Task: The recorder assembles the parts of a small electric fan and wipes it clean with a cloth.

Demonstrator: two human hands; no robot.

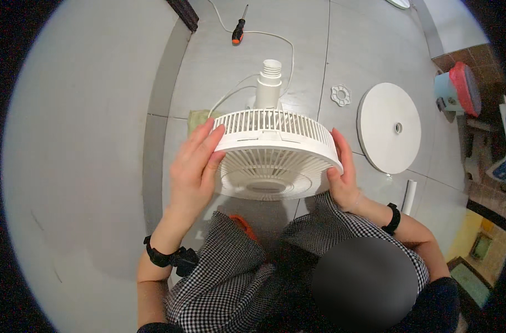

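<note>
Between my two hands I hold a white fan head (272, 136) by the rim of its round grille, above my lap. My left hand (194, 164) grips the left side, fingers over the slatted edge and thumb below. On the opposite side, my right hand (343, 175) is closed on the rim. A threaded white neck (270, 83) sticks up from the far side of the fan, and a white cord (290, 55) trails away behind it. The grille's front tilts down towards me; the blades inside are hard to make out.
On the tiled floor lie a screwdriver (239, 31) with black and orange handle, a scalloped white ring nut (341, 95), a round white base (389, 127) and a white tube (409, 197). A blue bucket with a red cover (458, 89) stands far right. A wall (86, 139) bounds the left.
</note>
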